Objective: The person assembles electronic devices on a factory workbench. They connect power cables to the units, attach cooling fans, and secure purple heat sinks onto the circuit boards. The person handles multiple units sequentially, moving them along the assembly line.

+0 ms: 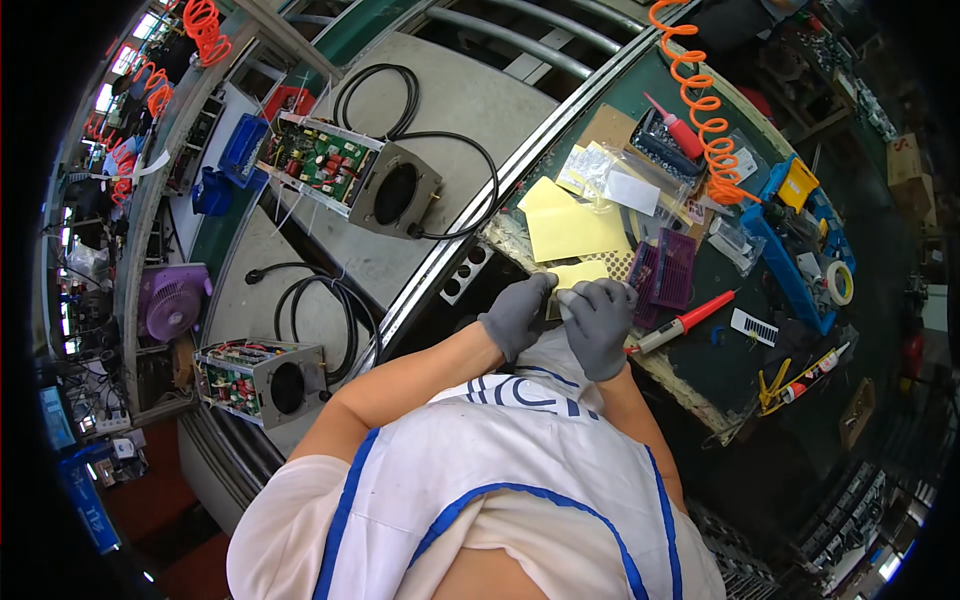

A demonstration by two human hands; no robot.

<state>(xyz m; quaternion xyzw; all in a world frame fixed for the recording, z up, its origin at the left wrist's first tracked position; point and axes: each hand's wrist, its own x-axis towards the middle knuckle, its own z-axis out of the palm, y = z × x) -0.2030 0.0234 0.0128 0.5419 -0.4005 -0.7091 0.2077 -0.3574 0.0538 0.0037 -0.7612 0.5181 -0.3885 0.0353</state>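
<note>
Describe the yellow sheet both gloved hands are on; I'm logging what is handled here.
The yellow sheet is a thin, pale yellow piece, paper-like, lying flat at the near edge of the green bench. The grey-gloved left hand and right hand cover its near edge. Its far edge meets a larger yellow sheet. How the fingers pinch it cannot be told.

The green workbench is carrying yellow sheets, a purple tray, a red-handled soldering iron, a blue parts bin and a roll of tape (all crowding toward its far side). Alongside, the grey conveyor surface is bearing an open metal unit with a round fan hole, its black cable looping beside it, and a second such unit is sitting nearer.
</note>
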